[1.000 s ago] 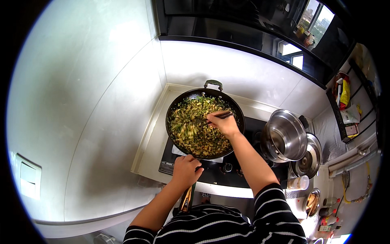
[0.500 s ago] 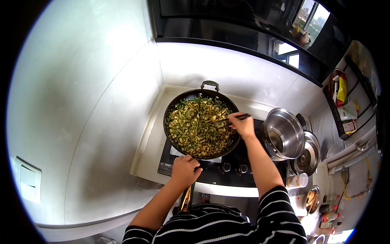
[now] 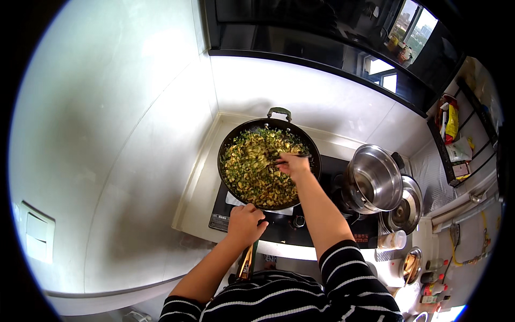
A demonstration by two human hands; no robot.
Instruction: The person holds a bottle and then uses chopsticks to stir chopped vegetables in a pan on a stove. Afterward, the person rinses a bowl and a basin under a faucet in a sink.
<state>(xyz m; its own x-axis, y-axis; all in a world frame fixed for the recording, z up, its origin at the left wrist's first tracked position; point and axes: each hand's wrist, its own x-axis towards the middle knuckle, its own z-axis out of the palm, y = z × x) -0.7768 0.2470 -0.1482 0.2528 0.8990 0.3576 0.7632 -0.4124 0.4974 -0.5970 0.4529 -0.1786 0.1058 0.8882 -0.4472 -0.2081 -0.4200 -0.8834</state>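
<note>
A large black wok [image 3: 220,170] stands on the stove, full of a chopped mix of green and yellow bits [image 3: 257,174] that looks like egg and greens. My left hand [image 3: 245,223] is closed round the wok's long handle [image 3: 246,263] near the front rim. Over the right part of the wok, my right hand [image 3: 294,165] grips dark chopsticks [image 3: 303,156], their tips down in the food. The food by the tips is smeared by motion. A small loop handle [image 3: 279,111] sticks up at the wok's far side.
Right of the wok stands a steel pot [image 3: 375,177], with a metal lid [image 3: 405,209] beside it. A clear jar [image 3: 394,240] and a bowl [image 3: 411,264] are nearer. A black range hood [image 3: 322,59] hangs above; a tiled wall [image 3: 134,134] bounds the left.
My right hand has swept left over the wok with the chopsticks, shifting food toward the middle. My left hand keeps its hold on the handle.
</note>
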